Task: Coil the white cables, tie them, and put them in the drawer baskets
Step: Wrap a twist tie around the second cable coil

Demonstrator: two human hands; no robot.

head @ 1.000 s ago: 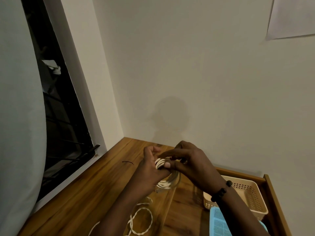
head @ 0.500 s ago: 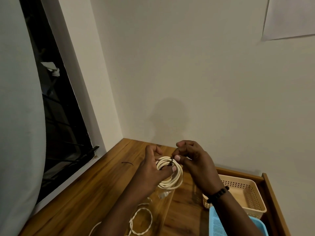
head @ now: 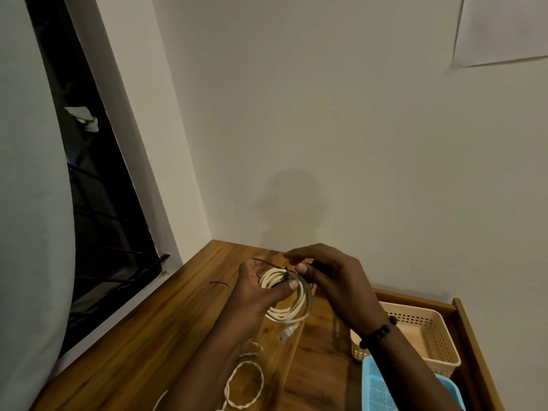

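The dark tie now cinches the coiled white cable at twelve o'clock, left hand fingers clamping it above the surface, right hand fingers pinching the tie's end—the beige basket looks next.

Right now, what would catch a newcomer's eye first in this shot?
The coiled white cable, held over the wooden desk by the left hand while the right hand works a dark tie at its top. At lower right, a beige basket and a blue basket.
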